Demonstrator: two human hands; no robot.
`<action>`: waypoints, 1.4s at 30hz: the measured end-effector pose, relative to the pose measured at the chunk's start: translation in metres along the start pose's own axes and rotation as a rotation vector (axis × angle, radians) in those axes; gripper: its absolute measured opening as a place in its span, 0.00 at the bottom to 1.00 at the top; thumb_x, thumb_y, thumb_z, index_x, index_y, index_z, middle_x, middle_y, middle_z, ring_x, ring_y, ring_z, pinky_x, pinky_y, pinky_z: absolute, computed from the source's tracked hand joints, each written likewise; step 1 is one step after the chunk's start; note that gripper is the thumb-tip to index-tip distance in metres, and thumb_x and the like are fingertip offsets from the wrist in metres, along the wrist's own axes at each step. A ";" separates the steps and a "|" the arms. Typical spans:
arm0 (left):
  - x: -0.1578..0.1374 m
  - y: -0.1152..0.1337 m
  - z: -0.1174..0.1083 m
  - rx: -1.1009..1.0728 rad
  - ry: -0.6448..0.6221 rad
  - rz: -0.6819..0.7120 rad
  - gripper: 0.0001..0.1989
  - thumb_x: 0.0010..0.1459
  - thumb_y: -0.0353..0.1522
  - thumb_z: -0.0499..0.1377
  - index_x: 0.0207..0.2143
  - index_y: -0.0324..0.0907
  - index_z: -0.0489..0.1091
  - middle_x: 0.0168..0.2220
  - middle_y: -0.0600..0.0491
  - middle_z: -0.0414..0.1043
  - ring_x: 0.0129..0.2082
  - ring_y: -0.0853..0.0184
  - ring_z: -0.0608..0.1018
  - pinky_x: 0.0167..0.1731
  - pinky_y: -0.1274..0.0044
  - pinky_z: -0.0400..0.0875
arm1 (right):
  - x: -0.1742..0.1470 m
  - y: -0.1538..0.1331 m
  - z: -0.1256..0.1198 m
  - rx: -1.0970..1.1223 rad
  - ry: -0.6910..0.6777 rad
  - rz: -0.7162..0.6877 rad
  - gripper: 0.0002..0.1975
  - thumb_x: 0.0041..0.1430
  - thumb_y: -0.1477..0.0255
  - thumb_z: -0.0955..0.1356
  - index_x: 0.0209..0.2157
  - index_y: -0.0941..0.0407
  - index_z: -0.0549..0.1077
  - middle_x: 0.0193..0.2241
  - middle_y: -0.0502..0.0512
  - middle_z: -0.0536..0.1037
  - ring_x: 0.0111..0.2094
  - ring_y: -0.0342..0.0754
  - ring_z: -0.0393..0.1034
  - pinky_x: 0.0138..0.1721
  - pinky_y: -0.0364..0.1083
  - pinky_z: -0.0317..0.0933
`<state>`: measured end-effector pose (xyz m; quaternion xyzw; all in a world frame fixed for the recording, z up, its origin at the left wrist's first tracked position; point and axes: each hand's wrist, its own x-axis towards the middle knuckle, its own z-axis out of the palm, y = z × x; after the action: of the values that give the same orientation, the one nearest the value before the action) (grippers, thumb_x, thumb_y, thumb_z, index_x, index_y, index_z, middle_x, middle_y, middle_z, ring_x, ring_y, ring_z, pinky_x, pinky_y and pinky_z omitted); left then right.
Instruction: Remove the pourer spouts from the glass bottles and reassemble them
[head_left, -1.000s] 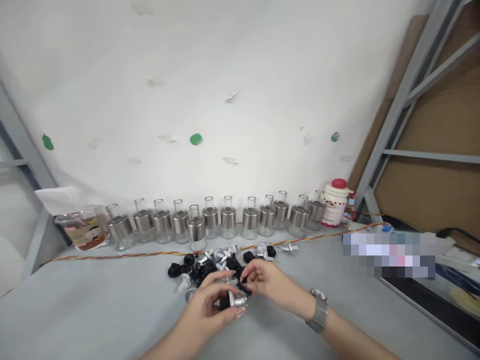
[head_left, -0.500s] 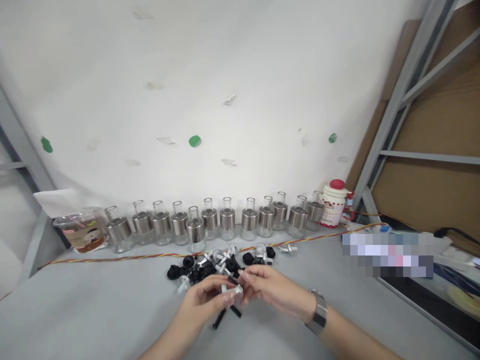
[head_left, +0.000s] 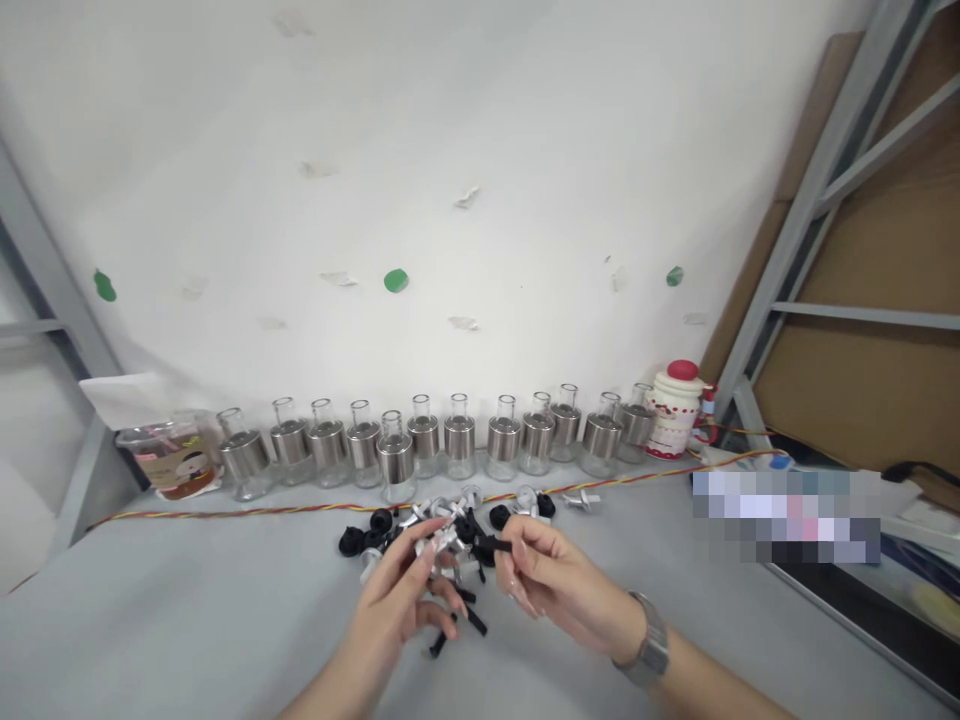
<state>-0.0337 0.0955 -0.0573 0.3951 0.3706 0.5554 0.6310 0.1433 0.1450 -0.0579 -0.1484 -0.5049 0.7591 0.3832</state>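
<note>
My left hand pinches a silver pourer piece between thumb and forefinger, its other fingers bent loosely below. My right hand has thumb and fingers closed on a short black tube, which points left toward the left hand. The two held pieces are apart. Behind both hands lies a loose pile of silver pourer pieces and black stoppers. A few black tubes rest on the grey table between and below the hands. Part of the pile is hidden by my fingers.
Several glass bottles with metal collars stand in a row along the wall. A twisted red and yellow wire crosses the table before them. A plastic cup stands at left, a white mug with a red knob at right.
My hands were together around the silver piece and have moved apart. My left hand has gone slightly up and left with it; my right hand has shifted right, with the black tube showing.
</note>
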 end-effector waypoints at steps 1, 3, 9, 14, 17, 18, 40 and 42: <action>-0.001 -0.004 -0.001 0.047 -0.030 0.018 0.17 0.53 0.39 0.55 0.45 0.43 0.62 0.28 0.54 0.69 0.22 0.67 0.74 0.16 0.78 0.70 | -0.002 -0.001 0.002 0.021 -0.033 0.016 0.15 0.50 0.63 0.68 0.24 0.59 0.62 0.15 0.45 0.67 0.15 0.34 0.55 0.15 0.36 0.45; -0.004 -0.012 0.000 0.134 -0.085 0.041 0.17 0.56 0.41 0.50 0.45 0.43 0.59 0.23 0.56 0.66 0.18 0.70 0.72 0.13 0.80 0.67 | -0.003 0.000 0.005 0.039 -0.081 0.055 0.15 0.49 0.62 0.68 0.23 0.59 0.62 0.15 0.45 0.66 0.13 0.34 0.52 0.14 0.36 0.42; -0.018 -0.019 0.007 0.322 -0.146 0.166 0.17 0.55 0.42 0.51 0.44 0.44 0.57 0.24 0.58 0.63 0.18 0.73 0.68 0.19 0.77 0.69 | -0.003 0.012 0.007 0.023 -0.115 0.117 0.16 0.47 0.61 0.69 0.24 0.60 0.63 0.15 0.45 0.66 0.13 0.33 0.51 0.13 0.36 0.39; -0.021 -0.018 0.009 0.407 -0.078 0.229 0.13 0.52 0.39 0.56 0.38 0.44 0.58 0.27 0.57 0.61 0.23 0.71 0.68 0.23 0.76 0.70 | -0.004 0.012 0.010 0.025 -0.133 0.122 0.16 0.48 0.61 0.69 0.24 0.59 0.63 0.14 0.43 0.63 0.13 0.33 0.49 0.14 0.37 0.39; -0.021 -0.020 0.007 0.425 -0.108 0.246 0.10 0.56 0.39 0.52 0.37 0.44 0.57 0.26 0.58 0.60 0.21 0.72 0.68 0.21 0.76 0.69 | -0.005 0.012 0.011 0.010 -0.159 0.136 0.16 0.49 0.61 0.68 0.24 0.59 0.63 0.14 0.43 0.63 0.13 0.33 0.50 0.14 0.37 0.39; -0.021 -0.020 0.006 0.432 -0.114 0.251 0.10 0.56 0.39 0.51 0.37 0.44 0.57 0.26 0.58 0.60 0.21 0.72 0.68 0.21 0.76 0.69 | -0.005 0.012 0.011 0.006 -0.160 0.143 0.16 0.49 0.61 0.68 0.25 0.59 0.63 0.14 0.44 0.63 0.14 0.34 0.50 0.14 0.37 0.40; -0.025 -0.013 0.013 0.312 -0.126 0.171 0.11 0.54 0.39 0.54 0.35 0.44 0.57 0.23 0.57 0.63 0.21 0.70 0.70 0.23 0.75 0.70 | -0.008 0.019 0.013 0.097 -0.188 0.122 0.14 0.52 0.64 0.67 0.24 0.59 0.63 0.15 0.46 0.65 0.14 0.36 0.56 0.14 0.36 0.46; -0.025 -0.012 0.012 0.318 -0.125 0.179 0.11 0.54 0.40 0.53 0.34 0.43 0.58 0.23 0.57 0.64 0.21 0.70 0.70 0.24 0.75 0.70 | -0.007 0.019 0.013 0.091 -0.170 0.126 0.14 0.51 0.63 0.67 0.24 0.59 0.62 0.14 0.46 0.66 0.14 0.36 0.56 0.13 0.36 0.45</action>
<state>-0.0202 0.0692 -0.0626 0.5548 0.3771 0.5181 0.5306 0.1317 0.1277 -0.0702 -0.0976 -0.4900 0.8138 0.2968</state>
